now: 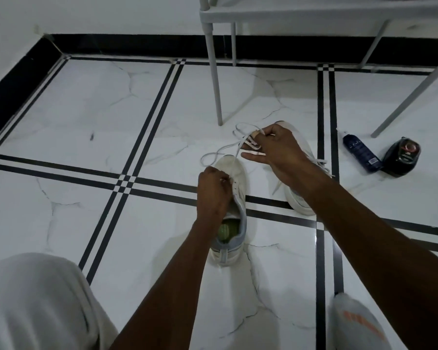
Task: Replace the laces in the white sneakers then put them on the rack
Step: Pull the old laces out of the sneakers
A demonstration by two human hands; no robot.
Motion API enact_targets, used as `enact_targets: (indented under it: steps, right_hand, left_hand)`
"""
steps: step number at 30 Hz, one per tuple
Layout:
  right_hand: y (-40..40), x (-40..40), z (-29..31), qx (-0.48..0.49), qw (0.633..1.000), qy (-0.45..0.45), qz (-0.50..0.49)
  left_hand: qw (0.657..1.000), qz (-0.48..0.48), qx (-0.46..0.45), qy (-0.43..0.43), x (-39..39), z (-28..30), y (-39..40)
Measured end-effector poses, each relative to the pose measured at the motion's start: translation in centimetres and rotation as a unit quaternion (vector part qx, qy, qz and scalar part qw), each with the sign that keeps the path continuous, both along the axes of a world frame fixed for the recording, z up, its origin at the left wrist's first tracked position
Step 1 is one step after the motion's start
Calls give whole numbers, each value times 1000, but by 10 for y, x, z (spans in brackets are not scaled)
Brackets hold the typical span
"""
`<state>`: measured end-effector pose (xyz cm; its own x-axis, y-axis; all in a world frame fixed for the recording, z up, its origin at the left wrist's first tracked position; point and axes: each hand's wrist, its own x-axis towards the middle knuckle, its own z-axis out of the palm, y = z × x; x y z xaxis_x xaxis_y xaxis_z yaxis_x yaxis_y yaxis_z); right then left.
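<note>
Head view shows my left hand pinching the lace right at the holes of the near sneaker, which stands on the floor between my arms. My right hand is up higher and farther out, and it holds the loose end of the same lace wound around its fingers. I think the lace could slip out of the hole if I pull too hard, or the loops could knot up, because some of it lies curled by the toe. The other sneaker lies just under my right wrist. The rack stands behind both shoes, well apart.
</note>
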<state>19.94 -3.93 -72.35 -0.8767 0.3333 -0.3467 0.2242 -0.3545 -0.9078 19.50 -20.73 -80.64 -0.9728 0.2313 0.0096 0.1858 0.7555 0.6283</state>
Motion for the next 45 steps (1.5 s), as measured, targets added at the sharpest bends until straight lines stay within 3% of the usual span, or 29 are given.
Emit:
enact_targets:
  steps: [9, 17, 22, 27, 31, 35, 37, 40, 45]
  right_hand:
    - [7, 2, -31, 93, 995, -33, 24]
    - [6, 9, -46, 145, 986, -71, 44]
    - [-12, 24, -65, 228, 961, -117, 106]
    - [-15, 26, -74, 174, 971, -135, 94]
    - [-12, 23, -71, 151, 976, -126, 96]
    - [-2, 23, -55, 299, 942, -82, 125]
    - [9, 22, -36, 386, 904, -58, 176]
    - [29, 21, 8, 427, 867, -27, 255]
    - [55, 25, 78, 412, 865, 46, 283]
  left_hand:
    - [994, 3, -111, 18, 1, 11, 7]
    - [981, -60, -176, 57, 2, 2, 11]
    - [964, -79, -248, 60, 5, 5, 13]
    - [976, -52, -199, 71, -2, 10, 13]
    - [999, -24, -2, -31, -16, 2, 6]
    - [987, 24, 156, -40, -27, 9, 2]
    - [986, -10, 153, -67, -38, 14, 2]
    - [984, -108, 110, -88, -52, 12, 10]
    - [968, -209, 132, -49, -57, 19, 52]
